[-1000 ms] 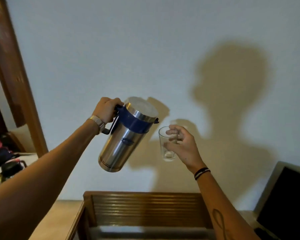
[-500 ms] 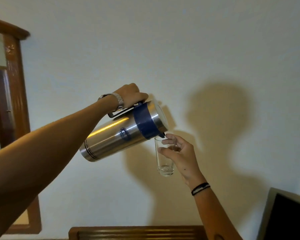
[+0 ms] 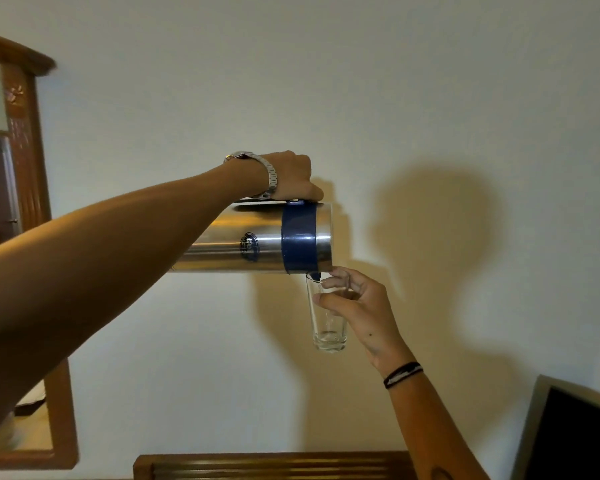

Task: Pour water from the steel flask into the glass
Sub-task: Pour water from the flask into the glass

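Note:
The steel flask (image 3: 257,242), with a blue band near its lid, lies almost horizontal in the air. My left hand (image 3: 288,176) grips its handle from above. The flask's dark spout rests at the rim of a tall clear glass (image 3: 327,323), which is upright just below the lid end. My right hand (image 3: 357,306) holds the glass around its upper half, fingers wrapped over the rim side. The bottom of the glass looks nearly empty; I cannot make out a stream of water.
A plain white wall fills the background. A wooden-framed mirror (image 3: 32,237) hangs at the left. A wooden headboard-like rail (image 3: 267,465) runs along the bottom. A dark screen (image 3: 575,434) leans at the bottom right.
The flask has tipped further, from slanted to almost level, and its spout now sits on the glass rim. Both hands have stayed raised, with the glass held under the spout.

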Available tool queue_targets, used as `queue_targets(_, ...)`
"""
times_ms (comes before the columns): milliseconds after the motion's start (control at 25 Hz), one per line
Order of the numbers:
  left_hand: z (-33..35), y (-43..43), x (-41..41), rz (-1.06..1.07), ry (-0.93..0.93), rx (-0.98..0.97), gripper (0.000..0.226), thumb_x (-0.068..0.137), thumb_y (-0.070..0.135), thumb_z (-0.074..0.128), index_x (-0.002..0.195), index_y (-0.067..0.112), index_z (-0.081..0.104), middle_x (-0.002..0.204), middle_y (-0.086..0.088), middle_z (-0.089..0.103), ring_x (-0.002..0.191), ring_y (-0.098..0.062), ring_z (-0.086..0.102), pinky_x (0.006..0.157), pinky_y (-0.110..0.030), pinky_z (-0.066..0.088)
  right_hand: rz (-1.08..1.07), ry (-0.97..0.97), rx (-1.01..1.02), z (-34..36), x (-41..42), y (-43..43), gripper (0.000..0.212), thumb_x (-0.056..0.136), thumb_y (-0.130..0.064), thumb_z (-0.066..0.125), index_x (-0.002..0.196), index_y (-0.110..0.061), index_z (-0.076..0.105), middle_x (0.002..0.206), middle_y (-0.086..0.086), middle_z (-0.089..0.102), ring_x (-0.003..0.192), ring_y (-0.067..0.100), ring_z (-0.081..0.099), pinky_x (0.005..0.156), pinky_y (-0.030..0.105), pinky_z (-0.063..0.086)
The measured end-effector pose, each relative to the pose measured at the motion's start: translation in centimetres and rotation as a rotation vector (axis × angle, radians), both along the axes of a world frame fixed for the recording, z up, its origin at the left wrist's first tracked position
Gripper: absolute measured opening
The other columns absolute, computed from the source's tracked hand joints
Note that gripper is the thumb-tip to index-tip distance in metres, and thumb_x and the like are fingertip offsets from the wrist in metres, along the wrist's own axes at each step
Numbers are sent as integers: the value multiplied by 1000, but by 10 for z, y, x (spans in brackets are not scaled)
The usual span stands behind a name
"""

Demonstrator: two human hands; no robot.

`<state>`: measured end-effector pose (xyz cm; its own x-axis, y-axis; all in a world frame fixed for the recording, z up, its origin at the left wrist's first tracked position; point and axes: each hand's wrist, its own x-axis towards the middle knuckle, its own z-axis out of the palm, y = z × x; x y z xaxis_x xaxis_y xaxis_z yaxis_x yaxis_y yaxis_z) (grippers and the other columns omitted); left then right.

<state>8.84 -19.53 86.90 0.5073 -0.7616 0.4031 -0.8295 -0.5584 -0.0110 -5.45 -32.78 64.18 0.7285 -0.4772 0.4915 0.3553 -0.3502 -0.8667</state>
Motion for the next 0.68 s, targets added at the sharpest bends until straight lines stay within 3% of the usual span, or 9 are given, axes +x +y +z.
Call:
queue_targets(440, 9, -11, -5, -10, -83, 35, 47, 82, 52, 57, 57, 17, 38, 58, -2, 39, 53, -22, 35, 58, -30, 28, 10, -30, 11, 2, 0, -5, 61, 60, -46, 95, 118, -36, 82, 110, -4, 85, 100, 15, 81, 94, 42, 68)
queue_targets(680, 8, -12, -6, -7, -64, 38, 44, 70, 56, 51, 56, 16, 37, 58, -2, 37, 54, -23, 33, 58, -31, 27, -1, -22, 10, 4, -3, -7, 68, 59, -46, 94, 123, -31, 80, 110, -5, 84, 99, 12, 81, 91, 40, 67)
